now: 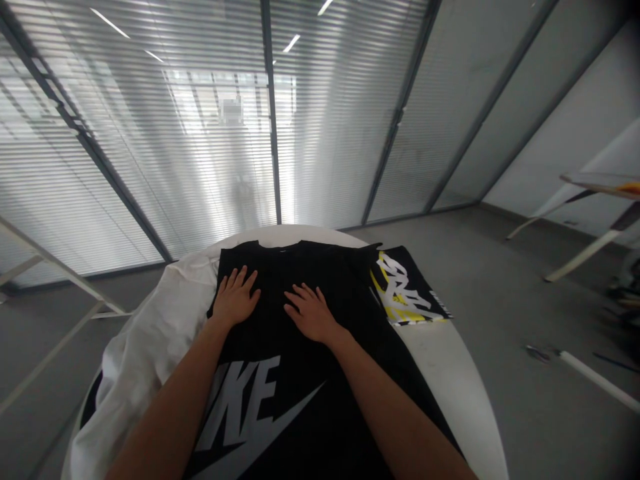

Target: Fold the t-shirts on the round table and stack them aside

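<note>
A black T-shirt (280, 320) lies spread out on a white round table (470, 387), its neckline toward the far edge. Large grey lettering and a swoosh are printed on its front. My left hand (235, 299) rests flat on the upper left of the shirt, fingers spread. On the upper middle lies my right hand (311, 312), palm down with its fingers apart. Neither hand grips the cloth. My forearms cover part of the print and the shirt's sides. The near end of the shirt runs out of view.
Crumpled white cloth (145, 333) lies along the table's left side. A folded black garment with white and yellow print (413, 287) sits at the right, beside the shirt. Glass panels with blinds (325, 133) stand behind. White frame legs (65, 267) are at left, another table (600, 183) at right.
</note>
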Demonstrator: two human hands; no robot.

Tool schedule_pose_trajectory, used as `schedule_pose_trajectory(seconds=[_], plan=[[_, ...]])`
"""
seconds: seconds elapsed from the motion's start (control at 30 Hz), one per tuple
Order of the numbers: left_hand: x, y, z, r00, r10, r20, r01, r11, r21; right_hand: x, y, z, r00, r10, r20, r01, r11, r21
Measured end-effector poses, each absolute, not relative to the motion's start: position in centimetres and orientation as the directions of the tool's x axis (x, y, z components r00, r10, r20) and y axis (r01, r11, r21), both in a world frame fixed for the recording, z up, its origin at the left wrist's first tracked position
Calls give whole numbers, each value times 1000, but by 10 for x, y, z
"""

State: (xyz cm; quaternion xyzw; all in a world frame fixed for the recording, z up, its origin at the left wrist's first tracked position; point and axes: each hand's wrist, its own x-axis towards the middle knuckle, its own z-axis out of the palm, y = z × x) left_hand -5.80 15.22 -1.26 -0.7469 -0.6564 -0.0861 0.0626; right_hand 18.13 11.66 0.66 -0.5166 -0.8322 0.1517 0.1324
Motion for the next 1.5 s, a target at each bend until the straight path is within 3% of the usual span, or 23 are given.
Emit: schedule_pose_trajectory(seconds=[0.13,0.2,0.43,0.63,0.73,0.9,1.07,1.23,1.37,1.5], plan=[[-58,151,-13,113,969,218,993,-115,-4,207,130,37,-259,946,193,860,317,-399],[-58,151,-12,108,970,217,994,-109,-9,230,141,54,-96,966,240,905,186,-384],[-58,151,-12,96,971,221,995,-98,-1,327,189,82,356,922,153,913,-307,-269],[-58,154,-15,94,966,239,995,-96,-1,335,199,54,367,916,163,917,-326,-232],[-57,155,-16,99,965,242,995,-100,-5,328,201,43,300,926,229,938,-243,-245],[-55,156,-14,101,969,227,995,-101,-15,334,212,41,215,922,322,898,-57,-436],[-56,156,-15,104,969,224,995,-103,-17,351,224,37,341,831,439,783,7,-622],[-56,156,-16,104,968,229,995,-103,-17,363,225,27,522,838,156,415,-91,-905],[-56,155,-15,103,968,229,995,-104,-7,367,224,25,566,821,-73,94,-152,-984],[-55,155,-13,97,971,218,995,-98,-3,367,229,29,556,829,-66,108,-151,-983]])
